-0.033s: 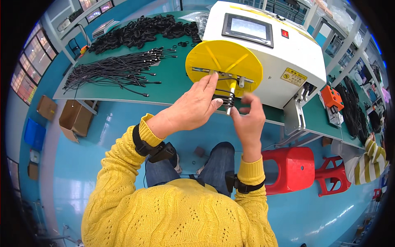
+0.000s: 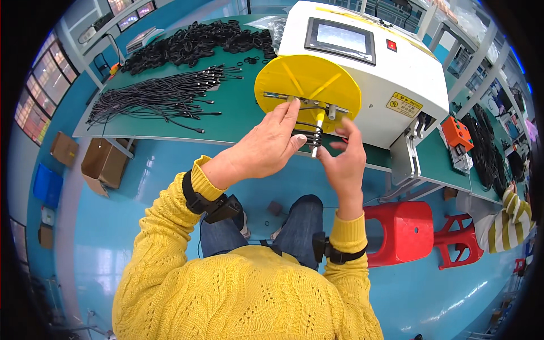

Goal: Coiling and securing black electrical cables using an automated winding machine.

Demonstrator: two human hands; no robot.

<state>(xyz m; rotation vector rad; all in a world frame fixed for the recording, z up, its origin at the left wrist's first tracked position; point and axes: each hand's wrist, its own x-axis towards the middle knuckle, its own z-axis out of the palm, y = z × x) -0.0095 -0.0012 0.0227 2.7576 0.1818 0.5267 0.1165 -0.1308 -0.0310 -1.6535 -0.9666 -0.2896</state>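
My right hand point(image 2: 344, 163) has lifted its fingers slightly, spread, seemingly empty. My left hand point(image 2: 262, 148) touches the black cable point(image 2: 309, 135) coiled round the white peg point(image 2: 314, 152), grip unclear; unsupported loops could slip off

The left hand point(image 2: 258, 148) and right hand point(image 2: 347, 161) flank a black cable point(image 2: 309, 136) looped round a pale peg point(image 2: 315, 152) before the yellow disc point(image 2: 317, 71) of a white machine point(image 2: 419, 73), whose green worktop point(image 2: 229, 107) also carries, leftward, straight cables point(image 2: 153, 95) and, behind them, heaped black coils point(image 2: 198, 45).
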